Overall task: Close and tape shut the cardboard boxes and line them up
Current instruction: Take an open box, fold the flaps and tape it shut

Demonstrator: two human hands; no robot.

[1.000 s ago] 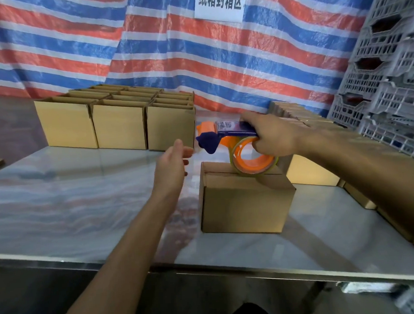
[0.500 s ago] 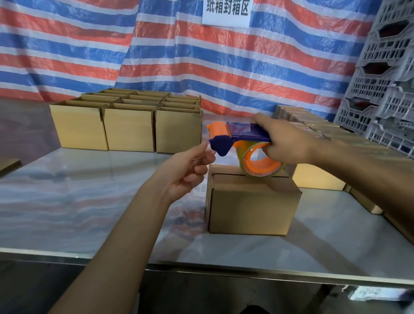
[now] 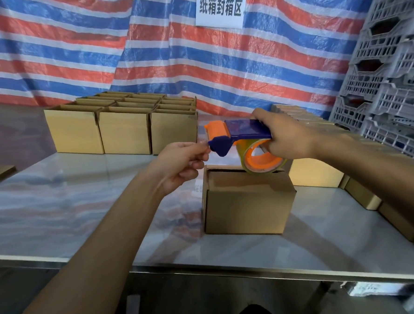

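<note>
Grips the tape dispenser (image 3: pixel 244 132) in the right hand (image 3: pixel 290 137), over the closed box (image 3: pixel 247 203) on the table (image 3: pixel 58 202); pinches the tape end (image 3: pixel 206 144) at the dispenser's front with the left hand (image 3: pixel 181 162).

One box (image 3: pixel 247 203) sits near the tabletop's (image 3: pixel 58 202) front edge; grouped boxes (image 3: pixel 124 131) stand at the back, other boxes (image 3: pixel 315 173) along the right.

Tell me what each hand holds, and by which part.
The right hand grips the tape dispenser at its blue handle's rear. The left hand pinches at its front cutter, apparently the barely visible tape end.
</note>
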